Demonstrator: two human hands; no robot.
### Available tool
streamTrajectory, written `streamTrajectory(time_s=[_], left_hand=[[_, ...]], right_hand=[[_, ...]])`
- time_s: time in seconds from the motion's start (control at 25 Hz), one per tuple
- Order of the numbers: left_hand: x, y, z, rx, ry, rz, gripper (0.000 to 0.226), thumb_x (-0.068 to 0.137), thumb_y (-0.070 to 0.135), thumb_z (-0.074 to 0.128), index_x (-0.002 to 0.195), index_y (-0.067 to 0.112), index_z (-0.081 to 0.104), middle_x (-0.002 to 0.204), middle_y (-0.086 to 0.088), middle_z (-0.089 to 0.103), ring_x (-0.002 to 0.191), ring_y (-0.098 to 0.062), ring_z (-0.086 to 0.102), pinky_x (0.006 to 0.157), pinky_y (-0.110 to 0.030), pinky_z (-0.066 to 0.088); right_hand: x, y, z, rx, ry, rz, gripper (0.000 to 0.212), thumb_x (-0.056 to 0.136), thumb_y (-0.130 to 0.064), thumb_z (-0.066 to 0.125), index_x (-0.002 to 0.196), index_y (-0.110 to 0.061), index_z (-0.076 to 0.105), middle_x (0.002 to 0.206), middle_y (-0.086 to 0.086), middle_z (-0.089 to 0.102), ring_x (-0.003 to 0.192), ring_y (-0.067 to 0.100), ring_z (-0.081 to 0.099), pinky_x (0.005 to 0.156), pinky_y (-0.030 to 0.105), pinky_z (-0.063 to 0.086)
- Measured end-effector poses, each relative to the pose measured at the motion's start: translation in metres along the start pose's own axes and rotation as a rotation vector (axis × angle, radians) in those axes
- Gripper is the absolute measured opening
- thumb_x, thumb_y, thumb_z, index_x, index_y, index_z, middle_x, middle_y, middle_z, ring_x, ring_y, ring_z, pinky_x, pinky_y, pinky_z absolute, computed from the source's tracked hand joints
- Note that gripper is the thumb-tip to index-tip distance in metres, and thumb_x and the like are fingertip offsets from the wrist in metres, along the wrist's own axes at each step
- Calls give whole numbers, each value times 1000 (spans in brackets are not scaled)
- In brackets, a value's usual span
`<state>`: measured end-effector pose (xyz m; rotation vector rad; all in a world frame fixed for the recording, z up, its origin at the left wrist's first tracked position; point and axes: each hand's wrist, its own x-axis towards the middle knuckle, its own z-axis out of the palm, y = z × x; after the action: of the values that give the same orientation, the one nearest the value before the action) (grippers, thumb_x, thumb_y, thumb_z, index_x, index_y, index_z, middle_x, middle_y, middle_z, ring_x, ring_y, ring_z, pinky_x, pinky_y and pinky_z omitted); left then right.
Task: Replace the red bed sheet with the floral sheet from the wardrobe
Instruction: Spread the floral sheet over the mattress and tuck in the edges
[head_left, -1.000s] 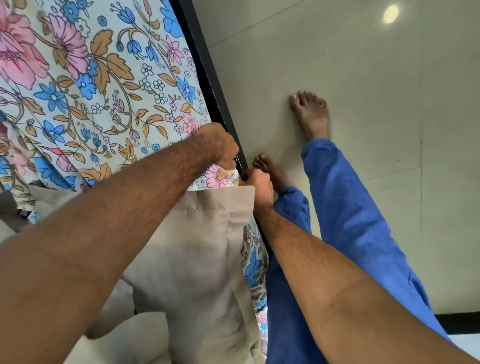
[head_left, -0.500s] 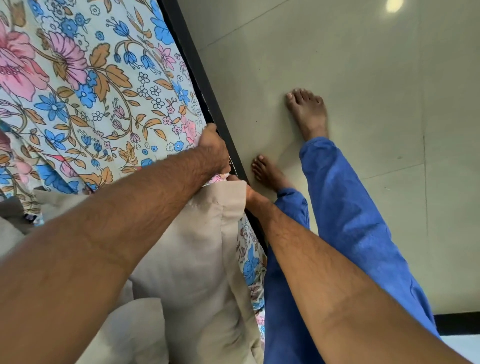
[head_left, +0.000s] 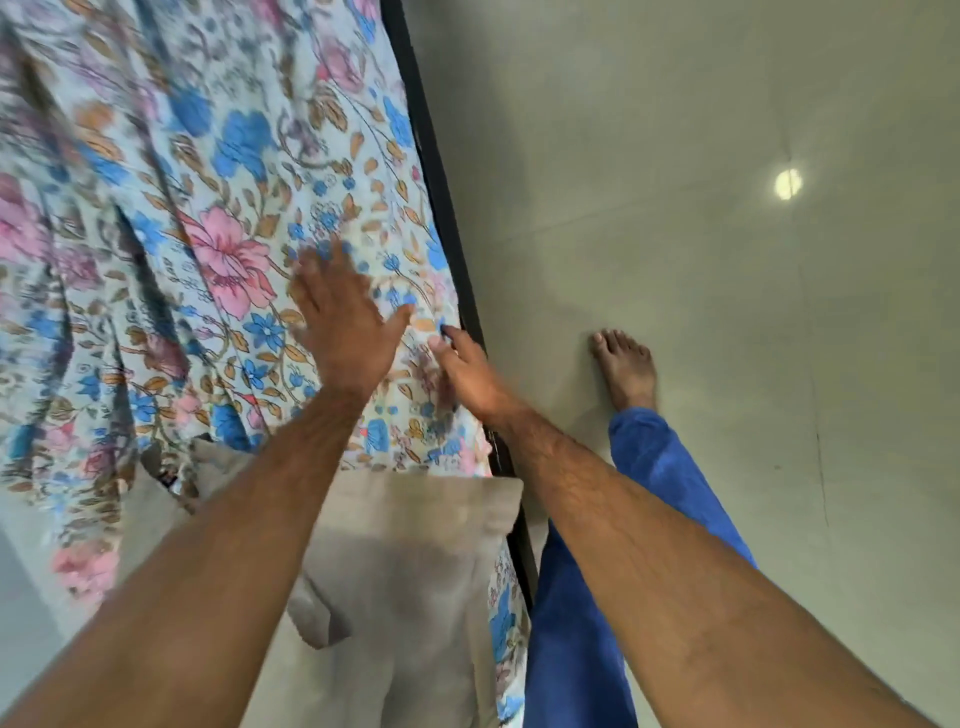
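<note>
The floral sheet (head_left: 218, 218), pale blue with pink and blue flowers, covers the bed across the left half of the head view. My left hand (head_left: 345, 317) lies flat on it with fingers spread, blurred by motion. My right hand (head_left: 470, 371) rests on the sheet near the bed's right edge, fingers extended and touching the cloth beside the black bed frame (head_left: 441, 208). No red sheet is in sight.
A beige pillow (head_left: 405, 561) lies on the bed below my hands, partly under my left forearm. Grey tiled floor (head_left: 701, 260) stretches to the right. My bare foot (head_left: 623, 369) and blue trouser leg (head_left: 576, 623) stand close beside the bed frame.
Both hands let go of the sheet corner by the pillow and moved forward up the bed. They now lie open on the sheet. The view has tilted forward.
</note>
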<state>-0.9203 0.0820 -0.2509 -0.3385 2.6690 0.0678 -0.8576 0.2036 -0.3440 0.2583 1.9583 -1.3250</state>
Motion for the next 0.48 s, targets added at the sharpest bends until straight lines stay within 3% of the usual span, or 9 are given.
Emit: streamTrajectory(time_s=[0.08, 0.16, 0.24, 0.28, 0.36, 0.44, 0.48], left_hand=[[4, -8, 15, -216, -55, -162, 108, 87, 70, 53, 157, 26, -17, 164, -3, -26, 150, -37, -23, 110, -78, -2], [13, -8, 23, -244, -82, -198, 100, 89, 76, 38, 156, 30, -20, 162, 2, -31, 148, -36, -28, 105, -81, -8], [15, -8, 22, -239, -94, -188, 97, 89, 79, 31, 154, 33, -22, 161, 5, -34, 147, -36, -31, 102, -80, -13], [14, -10, 24, -235, -134, -167, 97, 88, 80, 30, 153, 33, -25, 160, 5, -36, 146, -36, -33, 101, -78, -14], [19, -18, 21, -234, -256, -181, 97, 89, 79, 31, 152, 34, -27, 158, 6, -39, 145, -35, -34, 103, -74, -16], [25, -26, 0, -273, -295, -198, 90, 93, 73, 35, 157, 32, -14, 164, 1, -25, 150, -37, -22, 112, -64, -9], [29, -27, -14, -296, -281, -177, 83, 96, 67, 37, 160, 27, 1, 167, -5, -9, 152, -42, -6, 117, -62, 3]], right_hand=[[6, 39, -2, -211, -55, -105, 74, 95, -73, 18, 157, -33, 20, 165, 6, 21, 151, 29, 19, 122, 57, 18], [28, 153, -52, -363, -83, 153, 83, 91, -71, -4, 150, -26, 31, 156, 11, 35, 145, 32, 31, 113, 60, 31], [89, 209, -78, -346, -121, 221, 64, 95, -60, 10, 146, -28, 33, 151, 7, 39, 138, 32, 41, 108, 57, 38], [123, 172, -81, -117, -82, 134, 55, 99, -58, 24, 149, -35, 30, 154, 1, 37, 139, 28, 42, 111, 56, 37], [151, -23, -86, 153, -115, 22, 62, 97, -63, 47, 153, -46, 27, 157, -14, 37, 132, 10, 50, 109, 45, 44], [141, -154, -95, 219, -145, -113, 59, 102, -42, 54, 156, -31, 31, 154, -6, 43, 98, -3, 62, 81, 17, 55], [126, -189, -107, 182, -122, -153, 56, 104, -31, 53, 156, -23, 33, 151, 1, 45, 92, 1, 63, 74, 14, 54]])
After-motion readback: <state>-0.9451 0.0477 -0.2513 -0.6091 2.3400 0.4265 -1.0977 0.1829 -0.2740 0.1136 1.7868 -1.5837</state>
